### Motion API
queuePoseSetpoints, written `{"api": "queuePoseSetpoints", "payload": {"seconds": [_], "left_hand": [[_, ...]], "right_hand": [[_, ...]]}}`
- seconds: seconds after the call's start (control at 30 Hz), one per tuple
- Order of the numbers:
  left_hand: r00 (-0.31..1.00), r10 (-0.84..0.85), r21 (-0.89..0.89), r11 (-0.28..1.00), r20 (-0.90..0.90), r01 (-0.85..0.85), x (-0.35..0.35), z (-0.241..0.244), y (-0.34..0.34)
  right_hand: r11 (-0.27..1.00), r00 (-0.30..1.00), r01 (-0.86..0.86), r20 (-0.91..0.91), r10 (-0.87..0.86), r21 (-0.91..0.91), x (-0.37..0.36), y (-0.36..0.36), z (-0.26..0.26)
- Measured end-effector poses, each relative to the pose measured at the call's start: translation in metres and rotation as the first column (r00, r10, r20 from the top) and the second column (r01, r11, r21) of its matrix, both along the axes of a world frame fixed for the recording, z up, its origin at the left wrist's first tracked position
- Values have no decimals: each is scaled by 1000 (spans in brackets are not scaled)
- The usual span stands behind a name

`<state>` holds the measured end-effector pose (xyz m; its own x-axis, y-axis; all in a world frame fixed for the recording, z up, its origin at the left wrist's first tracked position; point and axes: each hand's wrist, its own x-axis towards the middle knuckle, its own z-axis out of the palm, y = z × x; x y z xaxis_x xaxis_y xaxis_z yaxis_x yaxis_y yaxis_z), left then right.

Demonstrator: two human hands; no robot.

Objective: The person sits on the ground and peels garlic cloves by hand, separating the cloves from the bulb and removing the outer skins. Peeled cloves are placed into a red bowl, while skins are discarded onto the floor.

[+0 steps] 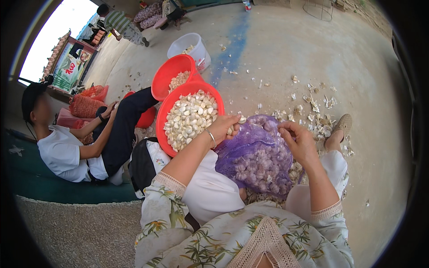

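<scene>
My left hand [228, 129], with a bangle at the wrist, holds garlic cloves [242, 119] at its fingertips and in the curled fingers. It is beside the right rim of a red bucket [220, 100] heaped with pale garlic cloves [189, 119]. Between my legs rests a purple mesh bag [231, 144] full of whole garlic bulbs [264, 167]. Above the bag's right side is my right hand [300, 140], thumb and forefinger bent close together. Whether something small is between those fingertips is hidden.
Behind the first bucket, another red bucket [161, 75] and a white bucket [187, 43] hold more garlic. Garlic skins [320, 125] litter the concrete floor near my right foot. A seated person [63, 150] is at left; another person [117, 23] is farther back.
</scene>
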<state>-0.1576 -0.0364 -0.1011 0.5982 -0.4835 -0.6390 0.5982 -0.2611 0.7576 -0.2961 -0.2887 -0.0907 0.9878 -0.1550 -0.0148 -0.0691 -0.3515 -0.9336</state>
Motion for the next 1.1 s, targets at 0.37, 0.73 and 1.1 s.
{"api": "queuePoseSetpoints", "payload": {"seconds": [0.37, 0.73, 1.1], "left_hand": [[868, 488, -192, 864, 92, -466, 144, 64, 39], [795, 461, -21, 869, 395, -494, 103, 15, 83], [732, 319, -91, 938, 602, -334, -36, 91, 52]], "right_hand": [[1000, 999, 14, 32, -14, 7, -4, -5, 7], [998, 998, 55, -10, -55, -7, -7, -13, -9], [991, 991, 108, -68, -114, -83, -32, -50, -32]]}}
